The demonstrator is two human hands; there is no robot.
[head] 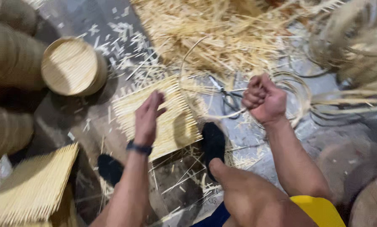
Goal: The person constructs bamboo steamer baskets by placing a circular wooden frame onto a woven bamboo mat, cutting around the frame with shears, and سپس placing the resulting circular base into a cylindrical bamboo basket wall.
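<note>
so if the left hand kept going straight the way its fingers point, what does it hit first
Most likely the flat mat of bamboo slats on the floor. The left hand, open, hangs over the mat with its fingers pointing forward along it. Height above the mat is unclear, so it might skim over toward the loose straw pile.

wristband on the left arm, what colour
Dark blue, almost black; the wristband shows in the head view.

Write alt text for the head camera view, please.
Seen from above, a person's left hand rests open on a woven bamboo mat, while the right hand, a fist, pulls a thin cane strip. Scissors lie among straw-coloured offcuts.
</note>
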